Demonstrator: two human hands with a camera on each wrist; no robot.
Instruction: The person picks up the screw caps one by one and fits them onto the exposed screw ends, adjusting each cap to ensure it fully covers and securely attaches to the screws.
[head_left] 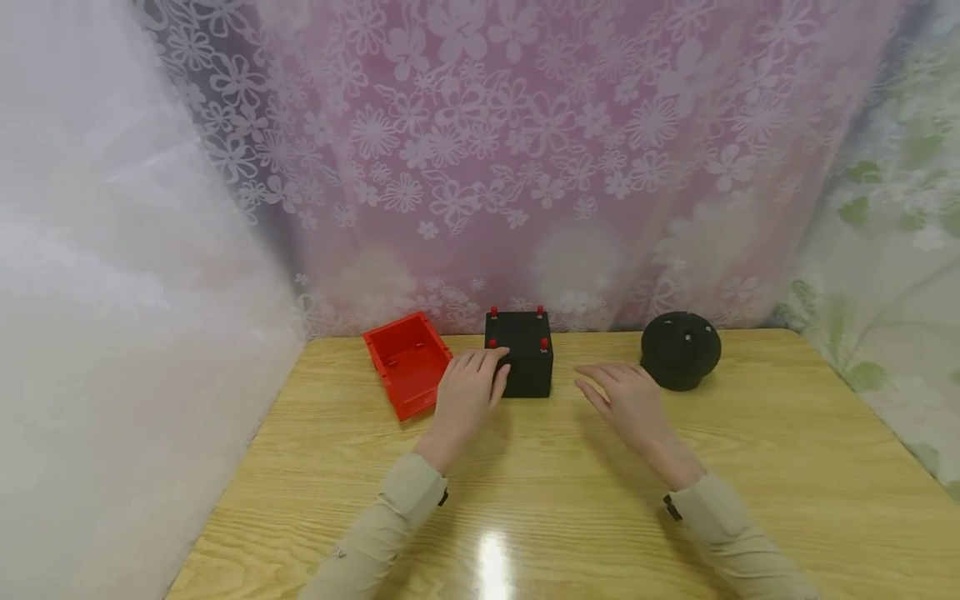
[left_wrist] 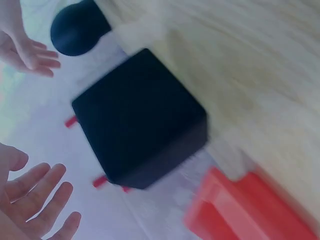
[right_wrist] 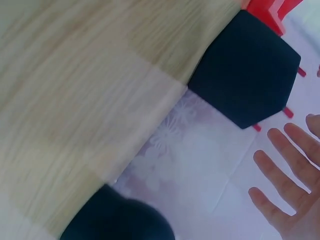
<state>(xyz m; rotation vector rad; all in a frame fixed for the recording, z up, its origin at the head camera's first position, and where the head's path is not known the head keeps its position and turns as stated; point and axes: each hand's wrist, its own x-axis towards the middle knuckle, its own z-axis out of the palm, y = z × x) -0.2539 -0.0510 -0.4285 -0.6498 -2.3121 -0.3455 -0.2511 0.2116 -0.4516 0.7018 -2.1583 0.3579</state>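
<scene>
Table (head_left: pixel 540 475) beneath both hands (head_left: pixel 467 392) (head_left: pixel 630 404), fingers (right_wrist: pixel 281 181) loose.

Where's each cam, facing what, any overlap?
Head: on the head, looking forward and down at the table; left hand, right hand and sleeves show.
Left wrist: on that wrist, looking at the black box; both hands show.
Right wrist: on that wrist, looking at the table's far edge; right hand shows.
Wrist views share: black box, red tray, round black object.

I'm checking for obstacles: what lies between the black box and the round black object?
The head view shows the right hand between the black box and round black object, above bare tabletop.
</scene>
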